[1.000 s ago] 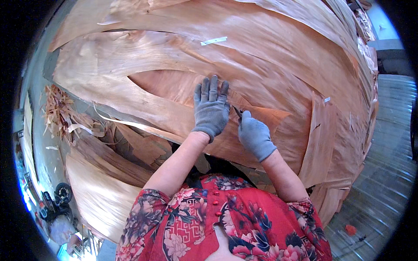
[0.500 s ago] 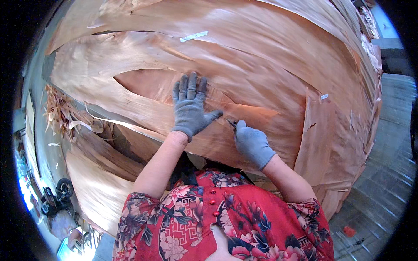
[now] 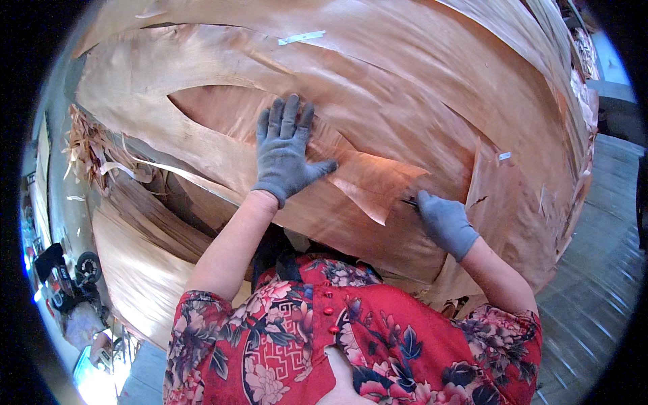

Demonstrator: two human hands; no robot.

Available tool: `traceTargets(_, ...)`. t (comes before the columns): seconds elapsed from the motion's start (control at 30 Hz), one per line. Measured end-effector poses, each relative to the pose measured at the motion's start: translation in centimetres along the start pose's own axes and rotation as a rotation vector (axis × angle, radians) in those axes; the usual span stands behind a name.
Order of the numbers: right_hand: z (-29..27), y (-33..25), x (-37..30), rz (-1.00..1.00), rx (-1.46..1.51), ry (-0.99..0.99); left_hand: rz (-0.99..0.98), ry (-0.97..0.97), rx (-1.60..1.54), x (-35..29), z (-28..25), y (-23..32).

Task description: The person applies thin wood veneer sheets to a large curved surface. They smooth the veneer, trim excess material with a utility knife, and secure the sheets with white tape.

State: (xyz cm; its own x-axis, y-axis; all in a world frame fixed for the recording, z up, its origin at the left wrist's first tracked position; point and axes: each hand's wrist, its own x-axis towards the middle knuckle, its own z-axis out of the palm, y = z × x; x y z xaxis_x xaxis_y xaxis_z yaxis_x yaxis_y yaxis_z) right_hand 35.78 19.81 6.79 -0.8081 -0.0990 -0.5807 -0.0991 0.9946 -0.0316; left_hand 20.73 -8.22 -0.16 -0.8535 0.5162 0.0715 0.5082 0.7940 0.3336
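My left hand (image 3: 285, 152), in a grey glove, lies flat on a thin brown wood veneer sheet (image 3: 310, 216), fingers stretched and thumb out to the side. Beneath and beside it is a darker reddish veneer piece (image 3: 378, 179) with a pointed lower corner. To the right, my gloved right hand (image 3: 445, 219) is closed around a small dark knife-like tool (image 3: 410, 200). Only the tool's tip shows, close to the reddish piece's right end; the fingers hide the rest. A long pointed opening (image 3: 209, 111) in the pale upper sheet reaches left from my left hand.
Overlapping veneer sheets spread around, with a strip of pale tape (image 3: 302, 38) at the top and a small white tag (image 3: 504, 156) at right. Shredded veneer scraps (image 3: 91, 145) hang at the left. A wheeled vehicle (image 3: 67, 273) stands at lower left; grey flooring (image 3: 594, 270) lies at right.
My right hand has moved right with the tool, away from my left thumb. A pointed corner of reddish veneer now shows between the hands. My left hand stays flat, slightly higher and left in view.
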Motion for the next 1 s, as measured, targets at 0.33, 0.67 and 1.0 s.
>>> traceTargets(0.33, -4.7, -5.9, 4.7, -0.24, 0.058, 0.421, 0.008, 0.067, -0.09, -0.2, 0.4, -0.5)
traceTargets(0.67, -4.7, -9.3, 10.4, -0.203, -0.169, 0.37, -0.004, 0.129, -0.155, -0.3, 0.5, -0.5)
traceTargets(1.0, -4.0, -8.3, 8.6, -0.015, -0.127, 0.245, 0.017, 0.105, -0.125, -0.2, 0.5, -0.4)
